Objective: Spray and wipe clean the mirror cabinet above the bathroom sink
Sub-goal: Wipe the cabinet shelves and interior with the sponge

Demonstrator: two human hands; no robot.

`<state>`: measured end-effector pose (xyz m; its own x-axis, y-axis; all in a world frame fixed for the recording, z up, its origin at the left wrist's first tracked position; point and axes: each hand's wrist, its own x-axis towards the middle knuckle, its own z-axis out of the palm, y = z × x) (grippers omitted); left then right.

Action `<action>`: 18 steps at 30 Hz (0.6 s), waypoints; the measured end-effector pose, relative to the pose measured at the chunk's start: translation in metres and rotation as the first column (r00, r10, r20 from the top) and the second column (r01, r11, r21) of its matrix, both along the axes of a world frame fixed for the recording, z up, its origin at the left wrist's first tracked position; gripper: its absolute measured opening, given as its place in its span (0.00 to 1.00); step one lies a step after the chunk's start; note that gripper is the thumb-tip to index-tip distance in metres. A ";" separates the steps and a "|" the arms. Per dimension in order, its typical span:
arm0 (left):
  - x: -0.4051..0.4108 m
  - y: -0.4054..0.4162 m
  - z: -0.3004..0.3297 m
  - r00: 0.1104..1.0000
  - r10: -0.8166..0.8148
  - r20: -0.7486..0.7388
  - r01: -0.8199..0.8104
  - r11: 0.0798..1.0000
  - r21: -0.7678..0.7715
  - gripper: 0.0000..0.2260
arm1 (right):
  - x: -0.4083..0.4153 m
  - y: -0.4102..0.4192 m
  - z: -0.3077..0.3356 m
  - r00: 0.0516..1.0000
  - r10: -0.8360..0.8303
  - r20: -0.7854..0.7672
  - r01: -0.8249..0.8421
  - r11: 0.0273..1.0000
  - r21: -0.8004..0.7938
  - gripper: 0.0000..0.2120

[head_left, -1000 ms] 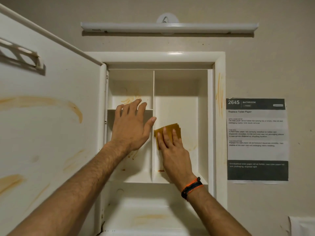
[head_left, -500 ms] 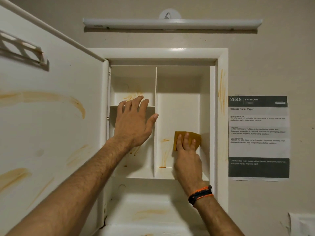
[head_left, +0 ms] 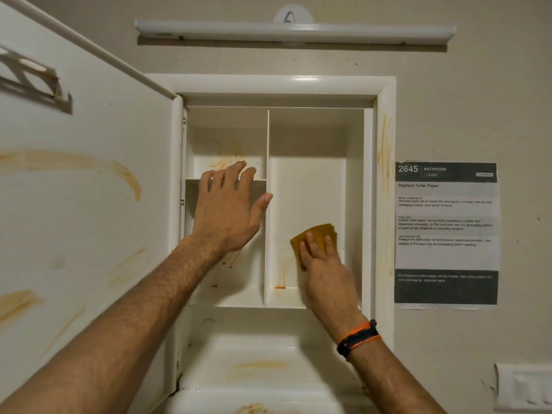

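The white wall cabinet (head_left: 385, 94) stands open, with its door (head_left: 89, 204) swung out to the left. Orange-brown smears mark the door's inside, the frame and the compartments. My left hand (head_left: 230, 210) rests on the front edge of the small left shelf (head_left: 191, 180), fingers spread, thumb against the centre divider (head_left: 266, 249). My right hand (head_left: 322, 264) presses a mustard-yellow cloth (head_left: 316, 233) flat against the back wall of the tall right compartment, low down. An orange drip (head_left: 280, 287) sits at the foot of that wall, left of the cloth.
A tube light (head_left: 295, 29) runs along the wall above the cabinet. A printed paper notice (head_left: 447, 231) is stuck to the wall on the right. A white switch plate (head_left: 522, 386) is at bottom right. The lower open shelf (head_left: 257, 366) carries more orange smears.
My right hand has wiped the cloth from the compartment's left side to its right, then partway back and slightly lower. The stains on the back wall look fainter. The left hand stays put.
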<state>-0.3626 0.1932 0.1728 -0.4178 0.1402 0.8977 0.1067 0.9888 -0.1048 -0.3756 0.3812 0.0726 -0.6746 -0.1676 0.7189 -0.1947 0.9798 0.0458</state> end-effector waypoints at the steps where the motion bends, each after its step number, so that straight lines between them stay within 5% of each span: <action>1: 0.000 0.000 0.000 1.000 0.000 -0.001 0.000 1.000 0.002 0.29 | 0.001 0.005 0.001 0.999 -0.032 0.007 0.032 0.999 -0.032 0.36; 8: 0.001 0.001 0.000 1.000 -0.007 -0.002 0.007 1.000 0.008 0.28 | 0.013 -0.020 -0.004 0.991 -0.011 0.131 0.038 0.978 -0.204 0.35; 14: 0.002 0.001 0.001 1.000 -0.010 0.014 0.010 1.000 0.005 0.28 | 0.018 -0.045 -0.002 0.984 0.053 0.172 -0.058 0.998 0.026 0.31; 18: 0.003 0.001 0.001 1.000 0.003 0.020 -0.003 1.000 -0.001 0.29 | 0.028 -0.032 0.004 0.993 0.034 0.116 -0.047 0.993 0.112 0.18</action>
